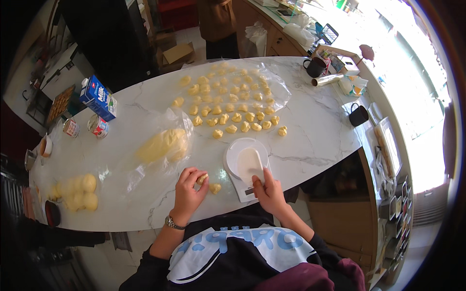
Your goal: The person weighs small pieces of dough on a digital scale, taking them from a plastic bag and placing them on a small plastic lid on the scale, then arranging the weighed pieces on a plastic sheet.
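My left hand [188, 193], with a watch at its wrist, pinches a small piece of dough [202, 179] between thumb and fingers. Just right of it another dough lump [215, 188] lies on the marble table. In my right hand [270, 195] is a white dough scraper [251, 164], held over the round top of a white kitchen scale [237, 186]. Beyond the scale, several rows of small yellow dough pieces [224, 119] cover the table, the farther ones under clear plastic [279, 92]. A large mass of dough [165, 145] sits in a clear bag to the left.
Round dough balls [89, 201] lie under plastic at the left end, near a dark bowl [52, 213]. A blue milk carton [99, 102] and two cans [98, 126] stand behind. Two black mugs [358, 115] are at the right. Another person [217, 22] stands beyond the table.
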Demonstrator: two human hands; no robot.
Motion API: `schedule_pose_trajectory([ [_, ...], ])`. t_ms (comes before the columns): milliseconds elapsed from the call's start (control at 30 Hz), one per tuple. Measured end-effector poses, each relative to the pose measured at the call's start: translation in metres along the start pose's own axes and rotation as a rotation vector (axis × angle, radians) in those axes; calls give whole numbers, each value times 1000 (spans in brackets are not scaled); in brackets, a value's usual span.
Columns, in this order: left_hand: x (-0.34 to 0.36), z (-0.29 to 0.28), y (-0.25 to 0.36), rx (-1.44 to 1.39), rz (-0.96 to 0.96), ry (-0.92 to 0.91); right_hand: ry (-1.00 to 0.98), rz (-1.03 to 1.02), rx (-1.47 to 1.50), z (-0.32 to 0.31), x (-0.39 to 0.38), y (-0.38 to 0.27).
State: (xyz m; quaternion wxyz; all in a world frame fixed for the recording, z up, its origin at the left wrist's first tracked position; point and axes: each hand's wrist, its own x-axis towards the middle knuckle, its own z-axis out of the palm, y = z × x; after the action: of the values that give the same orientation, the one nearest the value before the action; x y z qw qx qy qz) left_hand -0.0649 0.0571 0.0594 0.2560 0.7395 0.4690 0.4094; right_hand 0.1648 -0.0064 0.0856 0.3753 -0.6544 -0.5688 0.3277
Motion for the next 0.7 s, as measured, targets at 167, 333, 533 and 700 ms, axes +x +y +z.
schedule_pose_trajectory([
  [167,-51,-11,-21,173,-59,-36,-354,-115,-216,33,11,-29],
  [333,-56,-12,-19,154,-103,-31,-543,-264,-321,79,26,-41],
  [533,-53,-23,-26,-225,-449,182,-599,-242,-425,94,6,-28],
  [700,-12,-23,-21,-569,-456,276,-353,-186,-222,59,1,-20],
])
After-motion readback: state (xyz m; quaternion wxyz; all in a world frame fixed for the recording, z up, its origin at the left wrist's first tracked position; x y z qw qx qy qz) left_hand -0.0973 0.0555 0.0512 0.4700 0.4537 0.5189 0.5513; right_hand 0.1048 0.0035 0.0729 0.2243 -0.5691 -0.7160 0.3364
